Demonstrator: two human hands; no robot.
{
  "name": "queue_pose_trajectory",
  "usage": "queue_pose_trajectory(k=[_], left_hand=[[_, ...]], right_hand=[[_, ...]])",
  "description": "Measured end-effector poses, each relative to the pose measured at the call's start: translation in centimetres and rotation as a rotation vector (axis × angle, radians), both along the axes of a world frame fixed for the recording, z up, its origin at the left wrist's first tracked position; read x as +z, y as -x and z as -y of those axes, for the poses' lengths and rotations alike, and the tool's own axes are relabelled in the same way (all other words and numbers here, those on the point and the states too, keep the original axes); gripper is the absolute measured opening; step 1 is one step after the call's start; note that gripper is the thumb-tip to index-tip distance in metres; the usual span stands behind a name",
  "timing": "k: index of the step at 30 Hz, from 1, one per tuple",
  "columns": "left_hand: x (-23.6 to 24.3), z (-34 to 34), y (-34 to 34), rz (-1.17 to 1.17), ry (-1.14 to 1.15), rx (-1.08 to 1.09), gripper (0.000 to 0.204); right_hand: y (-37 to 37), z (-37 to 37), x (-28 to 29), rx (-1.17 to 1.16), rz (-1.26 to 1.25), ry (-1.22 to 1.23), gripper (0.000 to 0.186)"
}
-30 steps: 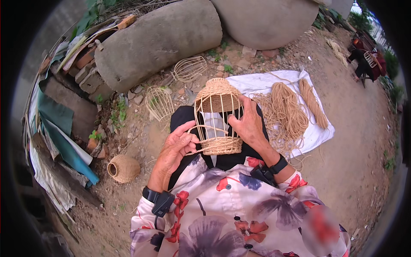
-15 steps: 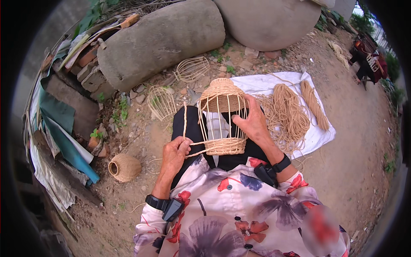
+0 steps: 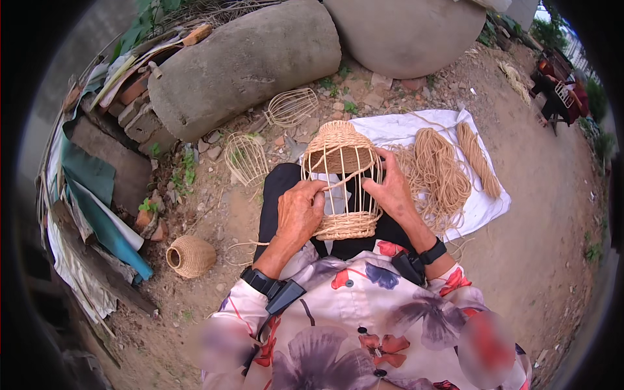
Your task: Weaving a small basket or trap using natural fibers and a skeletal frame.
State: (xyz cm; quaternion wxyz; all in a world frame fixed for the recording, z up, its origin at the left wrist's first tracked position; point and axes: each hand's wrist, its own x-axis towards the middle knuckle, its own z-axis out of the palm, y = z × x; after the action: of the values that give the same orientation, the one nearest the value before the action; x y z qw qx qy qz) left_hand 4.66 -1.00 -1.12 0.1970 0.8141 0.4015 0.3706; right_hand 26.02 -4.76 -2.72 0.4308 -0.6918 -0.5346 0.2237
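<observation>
A partly woven basket (image 3: 351, 226) stands between my knees, with a woven band at the near end, a woven dome at the far end and bare pale ribs between. My left hand (image 3: 299, 211) is at its left side, fingers pinched on a tan twisted cord (image 3: 343, 179) that slants across the ribs. On the other side, my right hand (image 3: 392, 188) grips the ribs, thumb on the front and fingers around the edge. Part of the cord is hidden behind the ribs and my fingers.
Cord hanks (image 3: 442, 172) lie on a white sheet (image 3: 491, 207) at right. Two bare rib frames (image 3: 246, 158) rest on the dirt at far left, below a concrete cylinder (image 3: 247, 65). A small finished woven pot (image 3: 195, 255) lies at left. Another person (image 3: 562, 97) sits far right.
My left hand has moved up and right from beside the base to the ribs, bringing the cord across them. My right hand stays at the basket's right side.
</observation>
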Motion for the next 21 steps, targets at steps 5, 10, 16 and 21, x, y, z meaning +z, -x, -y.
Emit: queue_pose_trajectory(k=[5, 10, 16, 21], left_hand=[[0.3, 0.0, 0.7, 0.016, 0.358, -0.024, 0.026], [-0.8, 1.0, 3.3, 0.309, 0.651, 0.102, 0.013], [-1.7, 2.4, 6.0, -0.087, 0.482, 0.018, 0.025], [-1.2, 2.3, 6.3, 0.012, 0.553, 0.069, 0.024]], right_hand=[[-0.5, 0.0, -0.2, -0.027, -0.093, 0.009, 0.066], [-0.9, -0.1, -0.9, -0.048, -0.149, -0.005, 0.064], [-1.4, -0.5, -2.0, -0.089, -0.258, -0.006, 0.062], [-1.4, -0.5, -1.7, -0.060, -0.281, 0.004, 0.061]])
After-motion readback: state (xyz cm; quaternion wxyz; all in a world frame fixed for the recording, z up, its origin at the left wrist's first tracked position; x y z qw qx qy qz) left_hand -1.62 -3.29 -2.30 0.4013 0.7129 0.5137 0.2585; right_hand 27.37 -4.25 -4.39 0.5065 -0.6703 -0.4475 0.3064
